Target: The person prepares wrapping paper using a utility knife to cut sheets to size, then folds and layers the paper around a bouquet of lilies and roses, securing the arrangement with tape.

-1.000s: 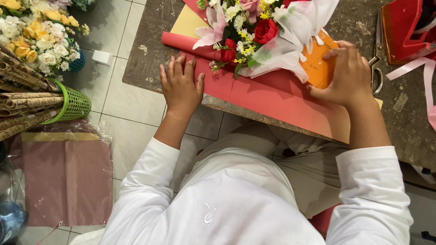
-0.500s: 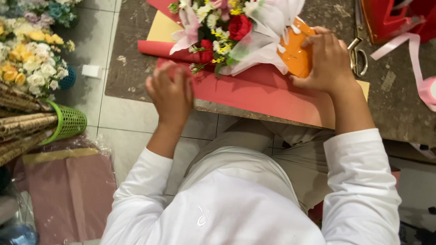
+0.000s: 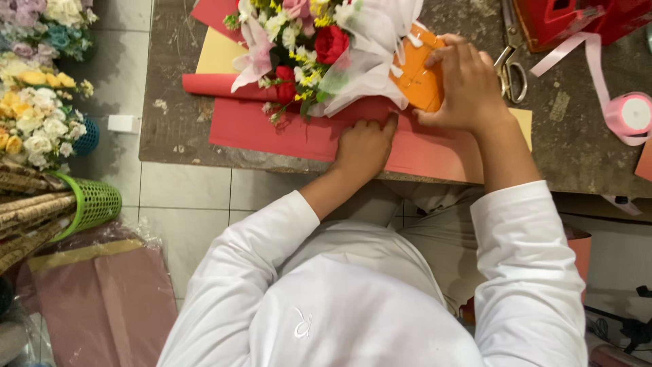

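Observation:
A bouquet (image 3: 309, 47) of red, pink, yellow and white flowers in sheer white wrap lies on red wrapping paper (image 3: 272, 129) on a dark worktable (image 3: 170, 95). Its stem end is bound in orange paper (image 3: 418, 75). My right hand (image 3: 468, 85) grips that orange stem end. My left hand (image 3: 365, 146) presses flat on the red paper just below the bouquet, fingertips at the white wrap's edge.
Scissors (image 3: 509, 68), a pink ribbon spool (image 3: 630, 114) with a trailing ribbon, and a red box (image 3: 577, 17) sit at the table's right. On the floor left stand flower bunches (image 3: 37, 102), a green basket (image 3: 92, 204) and pink paper sheets (image 3: 102, 306).
My left hand has slid right along the red paper, from the paper's left part to just under the bouquet beside my right hand. The right hand keeps its hold on the orange end.

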